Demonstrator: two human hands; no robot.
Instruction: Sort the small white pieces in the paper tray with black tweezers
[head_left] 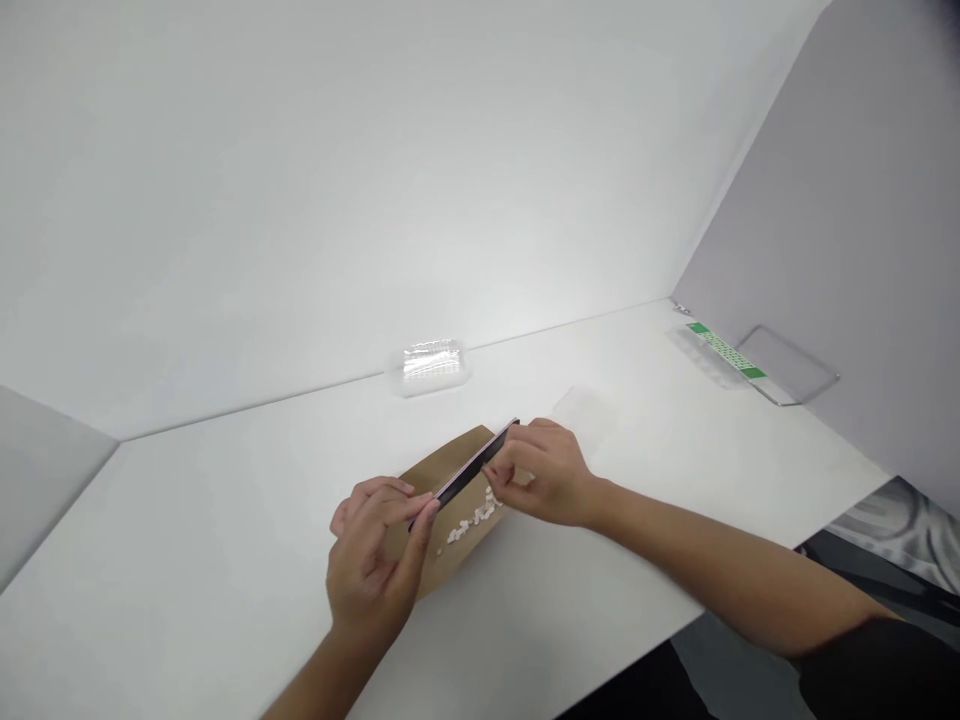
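Note:
My left hand [375,560] is closed on the lower end of a slim black nail file [465,478] with a pale pink edge, pinched between thumb and fingers. My right hand [544,470] is at the file's upper part, thumb and fingertips pressed together against its lower side. Whatever those right fingertips hold is hidden or too small to name. Under both hands lies a sheet of brown paper [442,460]. Several small white pieces [469,522] are scattered in a row on it, partly covered by my right hand.
A clear plastic box [431,368] stands against the back wall. Behind my right hand lies a pale translucent packet [585,412]. To the right are a clear bag with a green printed header [726,350] and a bent metal wire frame [789,365] near the side wall.

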